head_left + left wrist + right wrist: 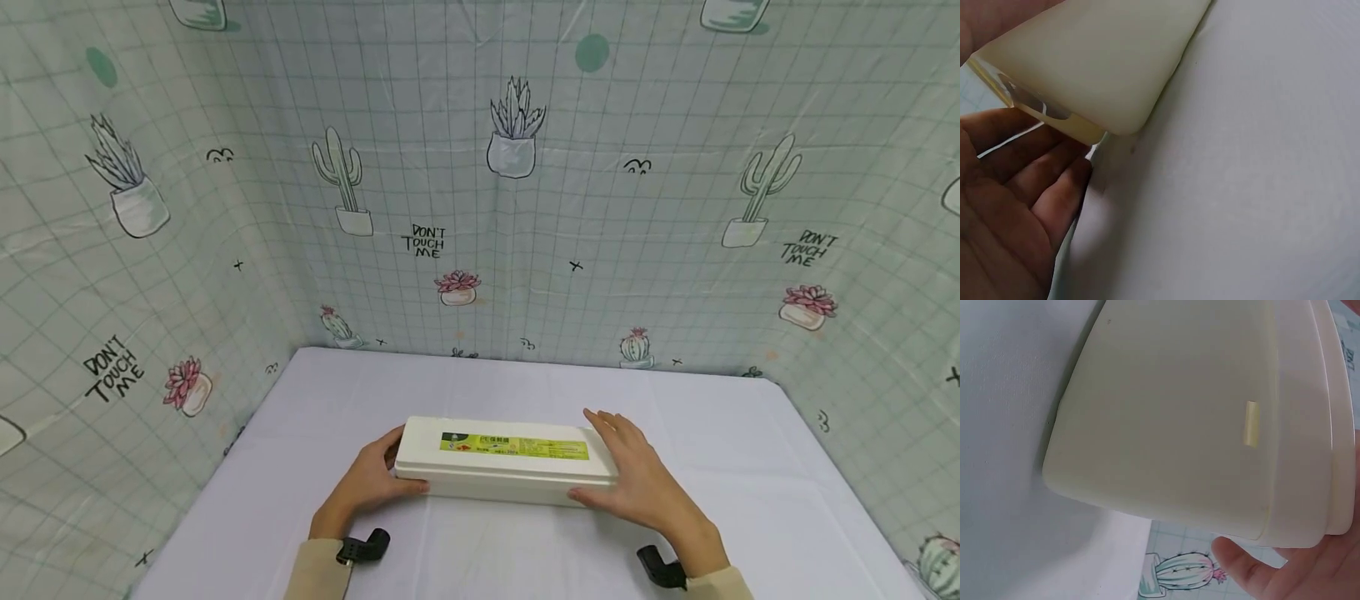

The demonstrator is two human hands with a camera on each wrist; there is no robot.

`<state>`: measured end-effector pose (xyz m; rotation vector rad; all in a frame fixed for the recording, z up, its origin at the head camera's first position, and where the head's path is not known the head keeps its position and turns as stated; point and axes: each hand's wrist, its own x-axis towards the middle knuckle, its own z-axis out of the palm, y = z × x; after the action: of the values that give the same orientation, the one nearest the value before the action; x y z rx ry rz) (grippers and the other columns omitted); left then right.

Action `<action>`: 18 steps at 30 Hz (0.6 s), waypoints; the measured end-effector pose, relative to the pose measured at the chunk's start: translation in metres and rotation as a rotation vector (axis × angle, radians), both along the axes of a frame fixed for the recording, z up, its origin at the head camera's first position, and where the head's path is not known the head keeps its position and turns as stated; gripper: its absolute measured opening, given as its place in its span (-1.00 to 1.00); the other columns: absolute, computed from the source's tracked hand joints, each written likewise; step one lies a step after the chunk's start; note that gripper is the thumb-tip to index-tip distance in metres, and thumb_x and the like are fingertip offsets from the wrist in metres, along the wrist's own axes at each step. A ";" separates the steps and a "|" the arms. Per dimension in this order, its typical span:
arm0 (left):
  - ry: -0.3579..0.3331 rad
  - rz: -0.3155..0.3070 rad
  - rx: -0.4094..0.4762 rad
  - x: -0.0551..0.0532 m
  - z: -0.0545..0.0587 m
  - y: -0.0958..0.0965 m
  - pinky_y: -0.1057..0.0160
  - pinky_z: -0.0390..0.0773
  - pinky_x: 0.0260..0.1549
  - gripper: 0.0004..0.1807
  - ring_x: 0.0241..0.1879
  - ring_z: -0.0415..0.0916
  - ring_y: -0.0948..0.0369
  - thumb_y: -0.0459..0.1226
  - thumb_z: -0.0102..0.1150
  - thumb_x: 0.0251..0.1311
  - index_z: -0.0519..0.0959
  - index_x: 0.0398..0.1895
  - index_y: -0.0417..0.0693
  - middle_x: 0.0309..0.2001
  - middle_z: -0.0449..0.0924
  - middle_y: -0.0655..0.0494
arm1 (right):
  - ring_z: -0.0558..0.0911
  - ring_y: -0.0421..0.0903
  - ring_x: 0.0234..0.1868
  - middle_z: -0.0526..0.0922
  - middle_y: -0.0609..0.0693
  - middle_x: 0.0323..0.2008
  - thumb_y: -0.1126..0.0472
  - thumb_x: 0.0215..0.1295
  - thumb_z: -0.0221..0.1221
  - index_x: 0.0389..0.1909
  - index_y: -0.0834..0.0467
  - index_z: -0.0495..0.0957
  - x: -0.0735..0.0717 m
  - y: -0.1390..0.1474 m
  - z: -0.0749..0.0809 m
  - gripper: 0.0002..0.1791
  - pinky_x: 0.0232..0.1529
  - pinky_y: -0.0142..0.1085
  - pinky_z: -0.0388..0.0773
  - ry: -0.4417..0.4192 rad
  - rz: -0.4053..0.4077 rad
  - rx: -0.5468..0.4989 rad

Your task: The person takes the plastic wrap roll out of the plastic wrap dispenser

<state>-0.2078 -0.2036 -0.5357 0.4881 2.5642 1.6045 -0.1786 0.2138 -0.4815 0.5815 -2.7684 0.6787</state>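
The white box [502,488], lid [502,465] seated, lies between the fingers of the left hand [372,477] and right hand [641,479], each clasping 1 end; gripping appears achieved, any opening undone.

Box [506,468] with its inside, back and underside out of sight in the head view.
The label's [514,446] smaller print is too small to read there; some left hand [367,481] fingers are hidden behind the box's end, the sleeves [315,571] and table [495,550] are cut off by the bottom edge, and the backdrop's [420,183] outermost prints are cropped. In the left wrist view the left edge crops that hand and the top edge the box; the dark shape [1024,95] on its end is too unclear to tell. In the right wrist view the box runs off the top, the right hand [1310,569] off the side, and one mark [1109,322] is too small to make out.
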 end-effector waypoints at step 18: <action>-0.096 -0.033 0.065 0.000 -0.001 -0.004 0.33 0.29 0.41 0.10 0.53 0.22 -0.16 -0.24 0.64 -0.06 0.21 0.55 -0.22 0.50 0.31 -0.22 | 0.50 0.19 0.30 0.57 0.12 0.26 -0.41 -0.05 0.47 0.42 0.06 0.47 -0.005 0.002 -0.008 0.04 0.21 0.20 0.47 0.036 -0.009 0.038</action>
<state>-0.2077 -0.2075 -0.5362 0.4438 2.4289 1.6621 -0.1835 0.2161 -0.4893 0.5831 -2.7541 0.6080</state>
